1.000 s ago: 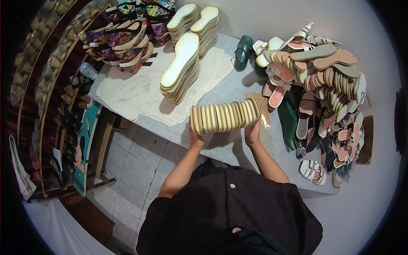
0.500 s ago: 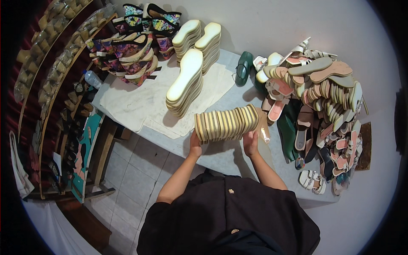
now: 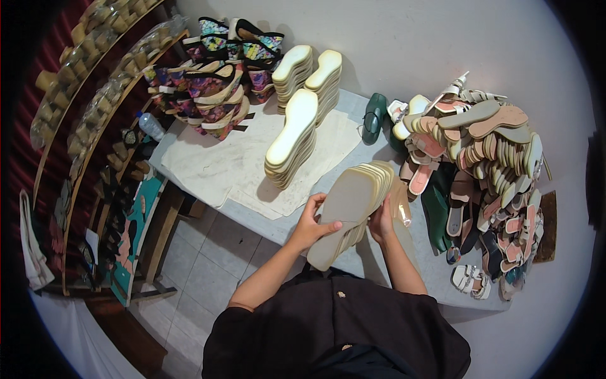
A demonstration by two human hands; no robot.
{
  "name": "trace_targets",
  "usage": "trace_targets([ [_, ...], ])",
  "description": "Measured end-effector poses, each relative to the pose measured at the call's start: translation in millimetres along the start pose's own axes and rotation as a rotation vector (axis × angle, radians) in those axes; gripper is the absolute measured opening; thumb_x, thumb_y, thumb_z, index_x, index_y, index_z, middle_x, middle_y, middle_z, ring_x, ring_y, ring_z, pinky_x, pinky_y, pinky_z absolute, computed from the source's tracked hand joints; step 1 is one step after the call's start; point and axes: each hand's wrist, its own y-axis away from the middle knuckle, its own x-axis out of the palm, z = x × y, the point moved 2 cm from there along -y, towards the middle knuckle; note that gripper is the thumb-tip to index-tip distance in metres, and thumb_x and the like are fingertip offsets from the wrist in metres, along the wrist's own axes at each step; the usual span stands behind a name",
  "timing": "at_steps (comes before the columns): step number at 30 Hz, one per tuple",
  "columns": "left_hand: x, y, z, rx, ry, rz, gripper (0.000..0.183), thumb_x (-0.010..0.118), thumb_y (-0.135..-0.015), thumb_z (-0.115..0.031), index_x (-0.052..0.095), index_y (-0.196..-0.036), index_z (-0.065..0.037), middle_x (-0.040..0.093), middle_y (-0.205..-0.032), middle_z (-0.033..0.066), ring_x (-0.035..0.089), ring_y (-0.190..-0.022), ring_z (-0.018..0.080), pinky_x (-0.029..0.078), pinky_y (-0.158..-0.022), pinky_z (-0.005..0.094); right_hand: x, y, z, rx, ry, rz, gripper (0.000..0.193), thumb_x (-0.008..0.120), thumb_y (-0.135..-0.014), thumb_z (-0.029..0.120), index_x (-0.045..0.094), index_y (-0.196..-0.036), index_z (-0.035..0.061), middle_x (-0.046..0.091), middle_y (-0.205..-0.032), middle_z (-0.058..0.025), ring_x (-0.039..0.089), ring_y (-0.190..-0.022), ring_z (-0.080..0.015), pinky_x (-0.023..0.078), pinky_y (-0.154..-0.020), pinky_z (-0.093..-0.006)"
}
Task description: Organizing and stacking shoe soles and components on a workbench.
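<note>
Between my two hands is a stack of shoe insoles (image 3: 350, 199), tilted so that a flat grey face shows, with pale layered edges fanned toward the right. My left hand (image 3: 312, 226) grips its left side, the thumb lying across the grey face. Closed against the right edge is my right hand (image 3: 381, 220), its fingers partly hidden behind the stack. The insoles are held above the near edge of the table. Just beyond them stands a tall stack of cream insoles (image 3: 292, 136), with two more insole stacks (image 3: 323, 76) behind it.
Floral wedge shoes (image 3: 218, 88) are piled at the back left of the table, near a cream cloth (image 3: 208, 161). A heap of sandals and soles (image 3: 486, 139) covers the right side, beside a green shoe last (image 3: 435, 205). Shelves of heels (image 3: 95, 107) line the left.
The insole stack has turned from lying sideways with its edges up to showing a flat grey face. My left hand has moved up and over its side. The view has shifted slightly.
</note>
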Motion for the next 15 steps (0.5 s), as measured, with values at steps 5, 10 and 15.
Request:
trace_targets([
  [5, 0.9, 23.6, -11.5, -0.090, 0.029, 0.123, 0.091, 0.078, -0.066, -0.032, 0.027, -0.134, -0.001, 0.037, -0.132, 0.0153, 0.034, -0.123, 0.0254, 0.027, -0.102, 0.0363, 23.6, 24.3, -25.2, 0.230, -0.151, 0.265, 0.079, 0.025, -0.083, 0.069, 0.024, -0.139, 0.0131, 0.032, -0.139, -0.0075, 0.035, -0.125, -0.0252, 0.036, -0.096, -0.0419],
  [10, -10.1, 68.9, -5.1, -0.141, 0.096, -0.014, 0.083, 0.072, -0.073, -0.031, 0.027, -0.135, 0.000, 0.040, -0.130, 0.0152, 0.037, -0.121, 0.0248, 0.029, -0.101, 0.0354, 41.0, 48.4, -58.4, 0.372, -0.182, 0.376, 0.079, 0.025, -0.084, 0.069, 0.023, -0.139, 0.0137, 0.031, -0.140, -0.0087, 0.033, -0.126, -0.0257, 0.034, -0.098, -0.0410],
  [15, -33.1, 126.4, 4.6, -0.188, 0.186, -0.234, 0.076, 0.070, -0.075, -0.027, 0.029, -0.134, 0.000, 0.042, -0.127, 0.0143, 0.041, -0.117, 0.0230, 0.034, -0.098, 0.0338, 70.6, 74.3, -90.5, 0.500, -0.164, 0.436, 0.078, 0.025, -0.084, 0.068, 0.022, -0.139, 0.0136, 0.029, -0.141, -0.0097, 0.032, -0.127, -0.0266, 0.031, -0.101, -0.0424],
])
